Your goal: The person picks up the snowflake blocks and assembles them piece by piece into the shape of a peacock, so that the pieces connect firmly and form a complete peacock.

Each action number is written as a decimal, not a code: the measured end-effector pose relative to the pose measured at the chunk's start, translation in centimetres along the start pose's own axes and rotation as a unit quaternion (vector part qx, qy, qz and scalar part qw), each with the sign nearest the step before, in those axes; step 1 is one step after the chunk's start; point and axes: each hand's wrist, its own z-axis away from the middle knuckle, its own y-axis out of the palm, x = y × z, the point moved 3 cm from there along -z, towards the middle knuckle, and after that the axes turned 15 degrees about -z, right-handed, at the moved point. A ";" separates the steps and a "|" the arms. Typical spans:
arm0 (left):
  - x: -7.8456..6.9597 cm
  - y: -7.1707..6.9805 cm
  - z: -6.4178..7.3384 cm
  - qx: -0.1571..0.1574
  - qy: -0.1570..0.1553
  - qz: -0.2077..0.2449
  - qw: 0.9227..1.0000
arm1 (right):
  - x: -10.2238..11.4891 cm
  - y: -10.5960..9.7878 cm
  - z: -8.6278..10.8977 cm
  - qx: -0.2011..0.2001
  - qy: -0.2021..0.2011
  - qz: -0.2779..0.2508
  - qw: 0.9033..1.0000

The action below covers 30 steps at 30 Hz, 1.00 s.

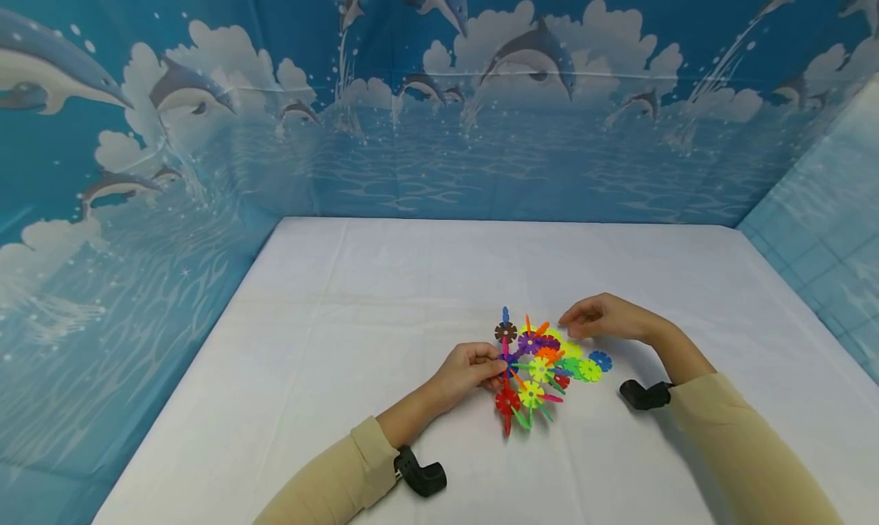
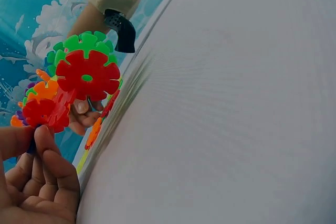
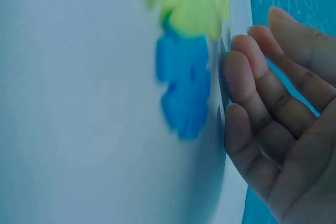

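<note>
A cluster of interlocked, notched plastic discs (image 1: 541,369) in many colours stands on the white table. My left hand (image 1: 472,368) pinches a dark blue disc at the cluster's left side between thumb and fingertips. In the left wrist view, red discs (image 2: 88,75) rise just beyond those pinching fingers. To the right and slightly behind the cluster is my right hand (image 1: 604,317), its fingers loosely bent with nothing between them. In the right wrist view, a blue disc (image 3: 184,82) hangs off a yellow-green one near the right fingers, apart from them.
White cloth covers the table (image 1: 384,281). A blue curtain (image 1: 494,151) printed with dolphins stands along the back and left. Black devices are strapped to the left wrist (image 1: 420,473) and the right wrist (image 1: 644,394).
</note>
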 end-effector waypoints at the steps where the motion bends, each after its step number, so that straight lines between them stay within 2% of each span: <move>1: 0.0 0.0 0.0 0.000 -0.001 0.000 1.000 | -0.2 -0.1 0.4 -0.002 0.003 -0.002 1.000; 9: 0.2 0.0 0.0 -0.004 -0.009 -0.003 1.000 | -1.2 0.6 2.7 0.001 0.012 0.001 1.000; 18: 0.0 0.0 0.0 -0.006 -0.008 -0.006 1.000 | -0.8 1.6 2.9 0.013 0.004 0.057 0.998; 23: 0.1 0.1 0.0 -0.006 -0.014 -0.004 1.000 | 0.3 1.4 2.6 0.020 -0.014 0.035 0.999; 30: 0.0 0.1 0.0 0.008 -0.009 -0.017 1.000 | 2.9 0.8 1.5 0.010 -0.071 -0.008 0.997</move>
